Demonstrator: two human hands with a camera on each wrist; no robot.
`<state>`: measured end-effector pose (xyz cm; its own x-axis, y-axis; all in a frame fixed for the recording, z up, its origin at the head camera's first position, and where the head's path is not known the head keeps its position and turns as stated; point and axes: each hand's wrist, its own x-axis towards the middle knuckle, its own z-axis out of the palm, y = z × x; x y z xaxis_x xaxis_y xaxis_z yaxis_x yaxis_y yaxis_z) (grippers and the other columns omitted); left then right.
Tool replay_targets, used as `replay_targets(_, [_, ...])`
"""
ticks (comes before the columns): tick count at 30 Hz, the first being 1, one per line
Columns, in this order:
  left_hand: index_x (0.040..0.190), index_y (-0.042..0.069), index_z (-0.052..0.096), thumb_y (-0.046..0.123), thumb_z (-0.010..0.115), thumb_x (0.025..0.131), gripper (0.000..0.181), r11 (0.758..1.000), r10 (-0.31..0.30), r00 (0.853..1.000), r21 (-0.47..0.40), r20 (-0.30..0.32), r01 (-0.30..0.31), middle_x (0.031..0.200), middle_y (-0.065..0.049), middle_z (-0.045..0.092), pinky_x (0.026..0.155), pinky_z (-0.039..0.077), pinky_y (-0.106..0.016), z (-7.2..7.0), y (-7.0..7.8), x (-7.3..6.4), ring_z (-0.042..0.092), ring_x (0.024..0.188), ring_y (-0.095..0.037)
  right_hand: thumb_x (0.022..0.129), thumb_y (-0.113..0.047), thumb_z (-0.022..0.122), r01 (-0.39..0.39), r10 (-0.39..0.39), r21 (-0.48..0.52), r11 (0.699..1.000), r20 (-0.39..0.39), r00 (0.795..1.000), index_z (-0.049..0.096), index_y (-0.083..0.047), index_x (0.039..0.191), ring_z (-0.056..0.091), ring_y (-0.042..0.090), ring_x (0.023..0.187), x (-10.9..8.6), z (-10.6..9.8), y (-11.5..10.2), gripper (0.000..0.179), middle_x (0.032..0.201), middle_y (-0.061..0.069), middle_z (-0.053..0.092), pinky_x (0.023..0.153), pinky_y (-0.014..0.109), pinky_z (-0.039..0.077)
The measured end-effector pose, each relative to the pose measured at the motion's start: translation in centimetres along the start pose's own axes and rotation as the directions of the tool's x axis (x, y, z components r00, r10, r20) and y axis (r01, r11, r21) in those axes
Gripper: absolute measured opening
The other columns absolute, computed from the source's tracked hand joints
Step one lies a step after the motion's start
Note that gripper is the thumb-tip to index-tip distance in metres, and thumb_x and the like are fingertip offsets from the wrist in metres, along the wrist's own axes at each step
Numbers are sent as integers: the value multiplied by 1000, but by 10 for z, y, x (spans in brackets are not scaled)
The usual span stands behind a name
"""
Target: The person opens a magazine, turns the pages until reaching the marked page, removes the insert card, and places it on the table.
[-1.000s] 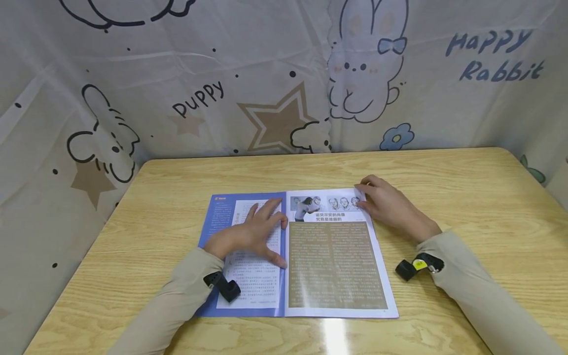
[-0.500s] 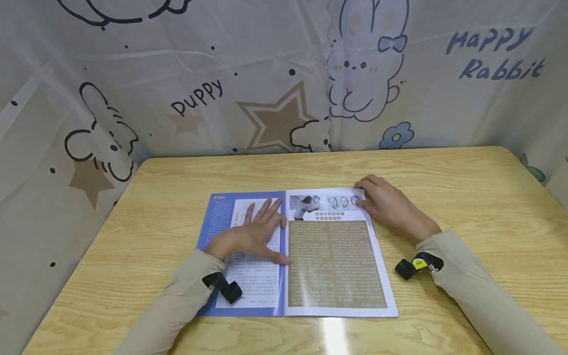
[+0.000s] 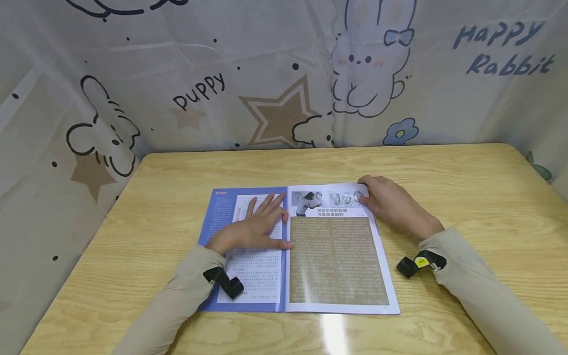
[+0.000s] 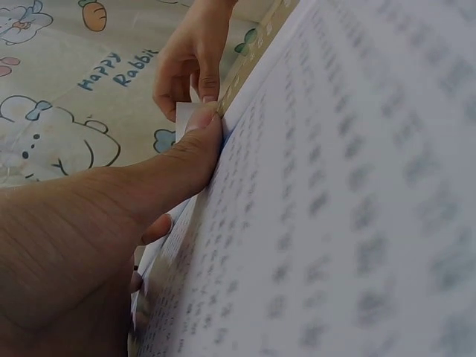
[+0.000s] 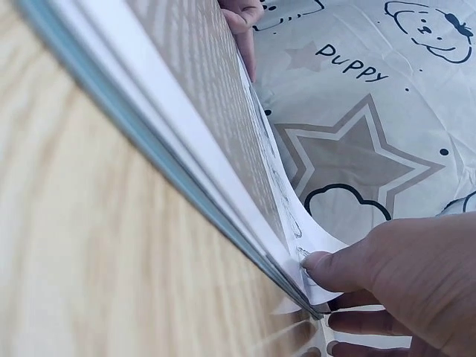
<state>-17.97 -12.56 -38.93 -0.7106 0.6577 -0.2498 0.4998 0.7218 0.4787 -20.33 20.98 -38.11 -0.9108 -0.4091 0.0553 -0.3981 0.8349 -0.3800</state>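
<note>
An open magazine lies on the wooden table, blue-bordered page on the left, brown-panelled page on the right. My left hand rests with spread fingers on the left page, its thumb reaching across the fold onto the right page. At the far right corner, my right hand pinches the right-hand page. In the right wrist view its thumb lies on top of that corner, which curls up off the sheets below, and the other fingers are beneath, partly hidden. The left wrist view shows the left thumb close beside the fold.
The wooden table extends around the magazine on all sides. Behind it hangs a pale curtain printed with cartoon animals and stars. Each wrist wears a small black camera, such as the left one above the magazine's lower left.
My left thumb has slid away from me along the fold and now lies further across onto the right page. The right hand stays at the page corner. The head view has shifted slightly.
</note>
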Motion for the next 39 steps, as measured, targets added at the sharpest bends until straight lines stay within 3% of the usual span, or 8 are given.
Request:
replay_targets(8, [111, 22, 38, 59, 63, 86, 50, 1000, 3, 1000, -7, 3, -3, 161, -11, -9, 110, -19, -56, -1, 1, 3, -16, 145, -31, 96, -12, 60, 4, -4, -22, 1000, -7, 1000, 54, 0, 128, 59, 34, 111, -2, 0, 1, 35, 120, 18, 63, 93, 52, 47])
replay_targets(16, [110, 22, 39, 56, 64, 86, 49, 1000, 7, 1000, -15, -3, -7, 161, -11, -8, 110, -19, -57, -1, 3, 3, -16, 146, -31, 93, -9, 64, -4, 3, -22, 1000, -72, 997, 56, -3, 128, 51, 35, 123, -4, 1, 0, 36, 129, 16, 58, 102, 53, 40])
replay_targets(21, [110, 23, 38, 58, 63, 86, 49, 1000, 6, 1000, -16, 8, -6, 161, -11, -9, 110, -18, -57, 0, 3, 5, -16, 145, -31, 93, -4, 62, 28, -25, 30, 999, -107, 994, 50, -3, 135, 56, 31, 114, -4, 0, 1, 43, 130, 15, 56, 96, 49, 46])
replay_targets(25, [117, 20, 40, 56, 67, 84, 55, 1000, 17, 1000, 0, -23, -17, 161, -14, -3, 111, -13, -60, -3, 3, 5, -9, 147, -33, 94, -2, 59, 33, -21, 109, 993, -106, 994, 44, -1, 141, 58, 29, 105, -2, 0, 0, 49, 128, 18, 57, 89, 47, 49])
replay_targets(30, [128, 14, 41, 55, 71, 81, 69, 999, 9, 999, 41, -49, -7, 161, -16, 7, 112, -2, -64, -11, 5, 9, 2, 147, -36, 95, -4, 59, 9, 3, 126, 992, -97, 995, 50, 0, 137, 58, 25, 96, -1, 0, -2, 43, 121, 16, 61, 81, 42, 50])
replay_targets(35, [142, 13, 36, 53, 74, 78, 84, 997, -30, 995, 67, -94, 37, 161, -15, -1, 112, 10, -64, -19, 11, 17, 7, 146, -39, 95, -3, 59, 31, -15, 143, 989, -112, 994, 47, -4, 139, 62, 25, 90, -1, -1, -2, 46, 105, 17, 66, 75, 41, 52])
replay_targets(39, [146, 15, 35, 52, 75, 78, 87, 996, -28, 991, 78, -132, 39, 162, -12, -4, 112, 13, -63, -22, 15, 27, 6, 146, -38, 94, -2, 59, 40, -22, 169, 985, -108, 994, 48, -4, 138, 65, 26, 92, -1, -1, -1, 46, 105, 17, 68, 78, 42, 53])
